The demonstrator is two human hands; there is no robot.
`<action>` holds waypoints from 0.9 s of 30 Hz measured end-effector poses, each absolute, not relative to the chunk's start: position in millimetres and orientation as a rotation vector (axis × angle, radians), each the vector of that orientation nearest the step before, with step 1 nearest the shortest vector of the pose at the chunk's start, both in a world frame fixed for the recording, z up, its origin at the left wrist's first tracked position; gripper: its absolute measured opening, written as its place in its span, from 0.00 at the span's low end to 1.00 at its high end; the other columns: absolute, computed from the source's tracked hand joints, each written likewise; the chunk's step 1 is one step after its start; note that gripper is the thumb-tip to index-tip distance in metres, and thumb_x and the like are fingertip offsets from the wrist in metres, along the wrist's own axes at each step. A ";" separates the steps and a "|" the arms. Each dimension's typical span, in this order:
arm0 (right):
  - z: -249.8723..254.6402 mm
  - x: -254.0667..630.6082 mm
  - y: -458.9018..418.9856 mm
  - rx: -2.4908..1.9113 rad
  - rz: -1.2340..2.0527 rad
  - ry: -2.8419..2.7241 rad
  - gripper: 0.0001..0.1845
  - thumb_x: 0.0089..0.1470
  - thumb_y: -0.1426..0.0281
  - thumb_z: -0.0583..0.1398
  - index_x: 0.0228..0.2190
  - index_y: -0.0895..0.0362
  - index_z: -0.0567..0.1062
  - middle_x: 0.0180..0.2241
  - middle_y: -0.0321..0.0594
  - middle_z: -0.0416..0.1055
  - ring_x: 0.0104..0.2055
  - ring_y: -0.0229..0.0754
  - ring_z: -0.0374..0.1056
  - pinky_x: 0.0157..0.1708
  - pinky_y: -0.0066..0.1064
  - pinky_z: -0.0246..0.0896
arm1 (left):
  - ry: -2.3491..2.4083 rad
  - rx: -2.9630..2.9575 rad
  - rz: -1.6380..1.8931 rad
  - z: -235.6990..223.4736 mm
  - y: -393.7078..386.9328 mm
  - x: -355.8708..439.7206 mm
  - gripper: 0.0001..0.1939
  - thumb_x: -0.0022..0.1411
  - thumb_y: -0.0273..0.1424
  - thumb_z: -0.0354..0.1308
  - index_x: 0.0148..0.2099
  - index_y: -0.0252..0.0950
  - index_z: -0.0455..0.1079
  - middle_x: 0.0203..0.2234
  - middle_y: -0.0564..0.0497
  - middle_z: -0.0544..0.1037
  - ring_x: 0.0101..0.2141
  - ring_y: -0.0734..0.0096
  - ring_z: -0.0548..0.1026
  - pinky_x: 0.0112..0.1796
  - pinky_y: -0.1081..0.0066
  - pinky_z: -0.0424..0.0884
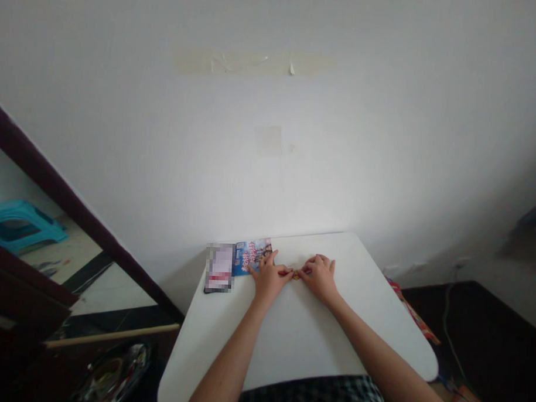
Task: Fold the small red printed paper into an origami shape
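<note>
Both of my hands meet over the middle of a white table (305,331). Thumb and forefinger of my left hand (269,277) pinch a small reddish piece, while its other fingers spread over a blue printed booklet (243,264). My right hand (320,276) is closed, fingertips pressed together just to the right. Between the two sets of fingertips shows a small yellowish-brown object (296,275), too small to name. The fingers hide most of it. Left of the booklet lies a phone-like rectangle (220,268) with a blurred-out face and a dark edge.
A white wall (268,189) with tape marks rises behind the table. To the left stand a dark-framed mirror (87,218) reflecting a blue plastic stool (23,223), and a dark bin-like container (112,374) on the floor. A pale cable (447,318) runs down at right.
</note>
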State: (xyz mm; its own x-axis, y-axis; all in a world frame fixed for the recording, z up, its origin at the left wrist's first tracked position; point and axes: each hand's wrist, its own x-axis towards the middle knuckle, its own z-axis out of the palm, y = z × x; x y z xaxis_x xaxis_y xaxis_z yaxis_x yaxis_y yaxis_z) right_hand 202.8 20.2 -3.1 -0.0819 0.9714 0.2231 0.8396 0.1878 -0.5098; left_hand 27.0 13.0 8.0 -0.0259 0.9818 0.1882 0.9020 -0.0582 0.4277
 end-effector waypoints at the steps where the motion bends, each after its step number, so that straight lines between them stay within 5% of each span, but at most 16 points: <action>1: -3.0 202.6 20.2 -1.690 0.342 -1.955 0.13 0.58 0.59 0.60 0.29 0.51 0.81 0.45 0.44 0.71 0.60 0.55 0.55 0.63 0.67 0.32 | 2.025 2.059 0.667 8.0 13.0 26.9 0.08 0.56 0.48 0.64 0.37 0.55 0.81 0.66 0.59 0.62 0.64 0.45 0.57 0.59 0.25 0.39; 27: -0.1 195.0 18.2 -1.761 0.267 -1.976 0.14 0.59 0.60 0.58 0.30 0.53 0.80 0.44 0.47 0.70 0.59 0.57 0.56 0.63 0.67 0.35 | 2.006 2.094 0.595 16.0 13.0 31.5 0.06 0.57 0.42 0.64 0.36 0.51 0.80 0.68 0.60 0.58 0.66 0.43 0.52 0.57 0.24 0.43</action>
